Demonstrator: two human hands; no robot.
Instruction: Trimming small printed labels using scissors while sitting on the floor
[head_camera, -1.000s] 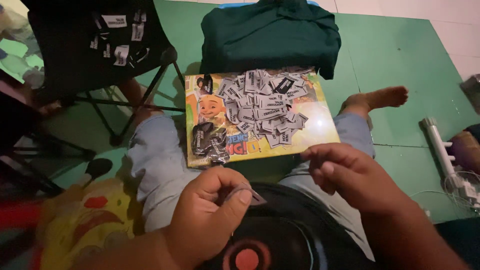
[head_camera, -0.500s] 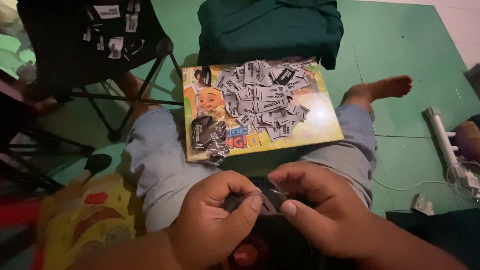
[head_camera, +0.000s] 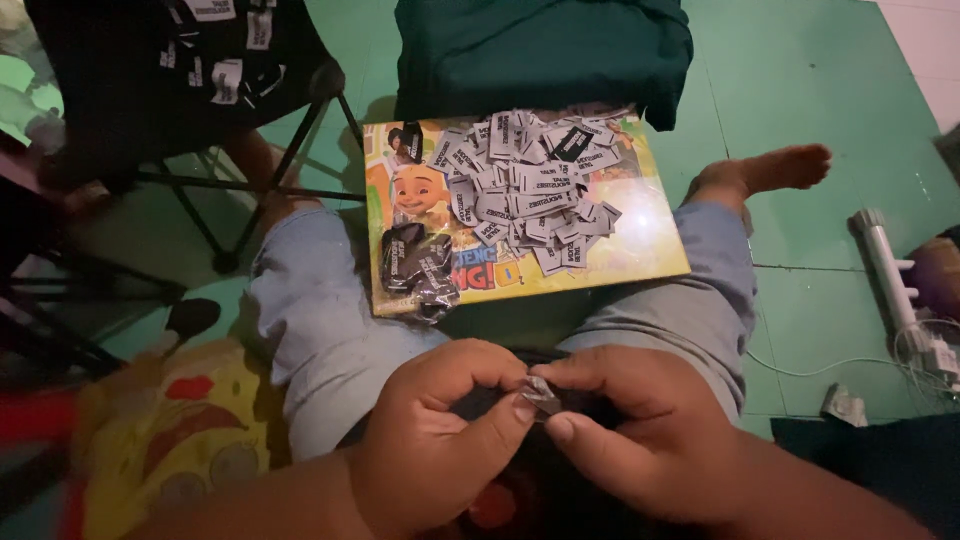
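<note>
I sit on the green floor mat (head_camera: 830, 230), legs apart, and both hands meet in my lap at approx. 6 o'clock of the view. My left hand (head_camera: 435, 440) and right hand (head_camera: 640, 430) are both curled nearly closed, thumbs and forefingers pinched together on one small grey fabric label (head_camera: 538, 394). It sits just between the fingertips, w/ only a small corner showing, so I cannot tell if it is folded or flat.

In front of me at 12 o'clock, between my knees, lies a colourful cartoon book (head_camera: 620, 250) used as a tray. On it is a loose heap of grey labels (head_camera: 525, 190), quite many, spread over the upper half. At its 7 o'clock corner sits a smaller clump of dark labels (head_camera: 415, 265), maybe in clear wrap.

As I judge it, the work is somewhere in the middle: many pcs already lie on the book, one is in my fingers, but I cannot tell which heap is finished and which is waiting.

Further at 12 o'clock is a folded dark green cloth (head_camera: 540, 50); at 10 o'clock a black folding chair (head_camera: 200, 90) w/ more labels on it; at 3 o'clock a white power strip (head_camera: 890, 270).
</note>
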